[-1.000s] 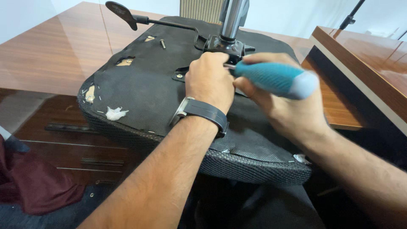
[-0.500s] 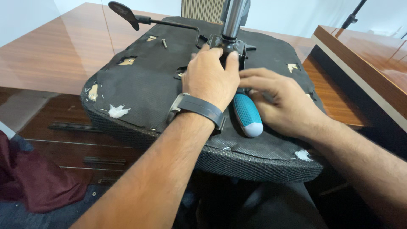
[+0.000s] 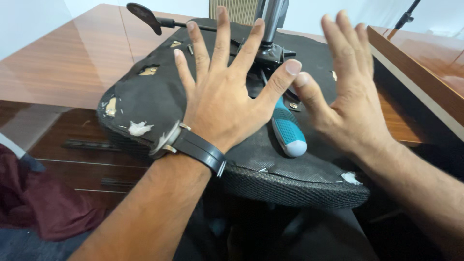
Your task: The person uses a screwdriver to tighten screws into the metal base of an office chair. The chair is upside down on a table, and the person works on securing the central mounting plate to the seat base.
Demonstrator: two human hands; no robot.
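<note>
1. Black fabric covers the underside of an upturned office chair seat [image 3: 159, 96], which fills the middle of the frame and rests on a glossy brown wooden desk [image 3: 63, 63].
2. Both hands are raised above the seat with fingers spread wide and nothing held: the left hand [image 3: 227, 96], with a dark wristwatch [image 3: 195, 149] at its wrist, is seen at centre, and the right hand [image 3: 348, 92] at centre right.
3. A screwdriver [image 3: 287, 130] with a teal and white handle is seen lying loose on the seat between the two hands, at lower centre, its shaft pointing up the frame toward the metal mechanism plate [image 3: 270, 55].
4. The step in hand is judged to be a pause in work on the mechanism's fastenings, with the tool set down and both hands free of it.
5. For a further move, the handle would have to be taken up by the nearer right hand and the tip brought back to a screw; a small bolt head [image 3: 293, 105] is visible just beside the shaft.
6. A gas-lift column [image 3: 271, 21] stands upright from the plate at upper centre, and a black lever [image 3: 145, 15] reaches toward the upper left.
7. Torn patches in the fabric expose pale padding [image 3: 139, 128] at the left edge.
8. No container is shown; a dark red cloth [image 3: 43, 203] lies at lower left.
</note>
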